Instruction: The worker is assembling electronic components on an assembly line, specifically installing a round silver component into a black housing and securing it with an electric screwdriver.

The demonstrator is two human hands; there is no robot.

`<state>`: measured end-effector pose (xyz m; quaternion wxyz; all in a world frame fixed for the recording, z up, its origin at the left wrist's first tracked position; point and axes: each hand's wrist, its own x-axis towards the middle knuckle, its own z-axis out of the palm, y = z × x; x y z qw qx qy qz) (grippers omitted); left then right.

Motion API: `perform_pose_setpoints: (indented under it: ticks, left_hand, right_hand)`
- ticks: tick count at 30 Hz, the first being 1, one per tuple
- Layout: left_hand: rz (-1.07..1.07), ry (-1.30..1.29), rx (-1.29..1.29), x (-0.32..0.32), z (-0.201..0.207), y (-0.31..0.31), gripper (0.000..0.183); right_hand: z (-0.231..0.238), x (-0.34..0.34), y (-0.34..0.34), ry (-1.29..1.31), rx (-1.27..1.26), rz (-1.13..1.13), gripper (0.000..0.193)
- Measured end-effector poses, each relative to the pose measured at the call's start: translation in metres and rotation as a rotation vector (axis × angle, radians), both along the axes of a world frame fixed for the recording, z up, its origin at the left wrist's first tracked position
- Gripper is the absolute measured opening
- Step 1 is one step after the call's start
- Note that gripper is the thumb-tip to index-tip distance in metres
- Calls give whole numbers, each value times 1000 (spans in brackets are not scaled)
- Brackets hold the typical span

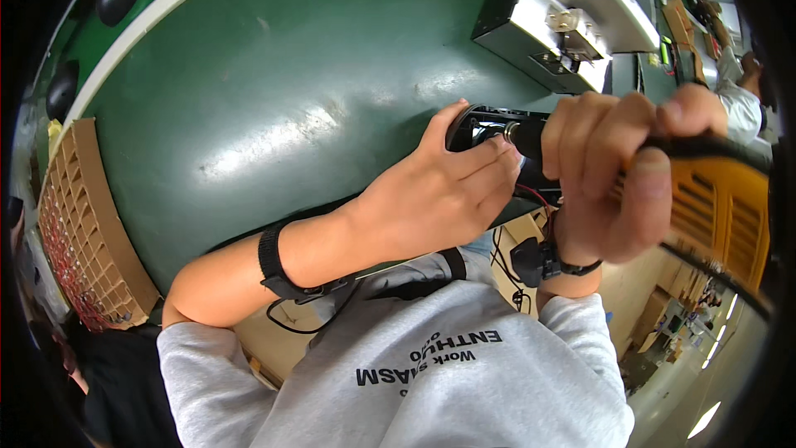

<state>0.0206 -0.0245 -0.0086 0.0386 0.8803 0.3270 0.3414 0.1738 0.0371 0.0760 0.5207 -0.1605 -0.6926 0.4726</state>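
Observation:
A black plastic housing point(465, 134) with an open, ribbed inside lies at the edge of the green table. My left hand point(439, 187) grips it: one finger reaches along its rounded end and the others press near its middle. My right hand point(609, 170) is closed round a black electric screwdriver point(529, 138). Its metal collar point(509, 129) points down into the housing, beside my left fingertips. The very tip is hidden there. Thin red and black wires point(535, 192) come out on the near side of the housing.
A metal box point(543, 29) with a silver bracket stands at the far right of the green table point(274, 58). At the left is a cardboard divider tray point(87, 224) with red wired parts. Something yellow and slotted point(721, 207) shows beyond my right hand. A co-worker's sleeve point(738, 99) is far right.

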Motion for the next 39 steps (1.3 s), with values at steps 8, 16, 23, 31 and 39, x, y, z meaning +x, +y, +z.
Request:
perform_pose_setpoints:
  ticks: [8, 16, 23, 31, 39]
  left_hand:
    - [-2, 3, 1, -8, 4, 9, 32]
    - [-12, -40, -57, -15, 3, 16, 53]
    - [-19, -51, -72, -17, 4, 18, 53]
    - [15, -61, -71, -14, 1, 18, 49]
    - [21, -60, -99, -14, 0, 20, 49]
  right_hand:
    - [59, 53, 45, 91, 75, -282, 39]
    - [42, 18, 62, 235, 134, -488, 19]
    - [41, 34, 54, 30, -34, -359, 33]
    - [55, 47, 19, 109, -62, -46, 28]
    - [49, 20, 11, 76, -118, 7, 24]
